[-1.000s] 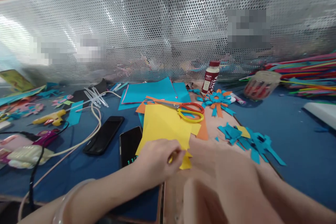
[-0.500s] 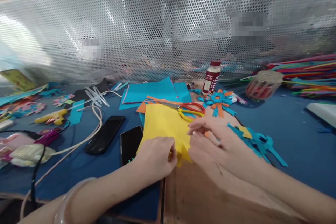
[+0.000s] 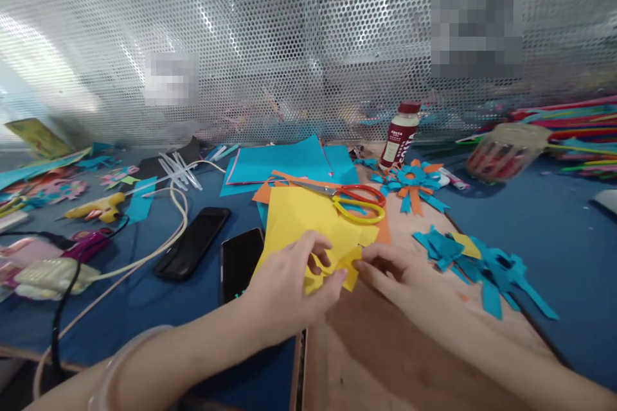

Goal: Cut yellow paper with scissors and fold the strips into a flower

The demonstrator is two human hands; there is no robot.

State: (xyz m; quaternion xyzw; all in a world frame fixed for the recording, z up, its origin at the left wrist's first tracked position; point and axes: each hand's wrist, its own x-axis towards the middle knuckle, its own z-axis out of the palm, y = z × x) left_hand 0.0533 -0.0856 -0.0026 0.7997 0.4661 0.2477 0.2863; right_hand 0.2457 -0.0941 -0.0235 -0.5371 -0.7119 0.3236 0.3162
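A small folded piece of yellow paper [image 3: 353, 275] is pinched at its right edge by my right hand [image 3: 402, 273]. My left hand [image 3: 294, 282] is just left of it, fingers curved and apart, thumb tip at the paper's near edge. Beneath both lie yellow sheets [image 3: 289, 215], partly covered by my left hand. Scissors [image 3: 359, 199] with a red and a yellow handle rest on top of the sheets, blades pointing left. Right of my right hand are blue paper strips [image 3: 491, 263] with a bit of yellow among them.
Two phones [image 3: 193, 244] lie left of the sheets, near a yellow glue gun [image 3: 99, 207] and looping cables. Behind are blue sheets [image 3: 279, 160], a bottle [image 3: 400, 135], a blue-orange paper flower [image 3: 412, 180], a clear jar [image 3: 506, 153] and a perforated metal screen [image 3: 270, 45].
My left hand has opened from a closed grip and its fingers have lifted. My right hand has lowered and now pinches the small yellow paper. The view has shifted slightly.
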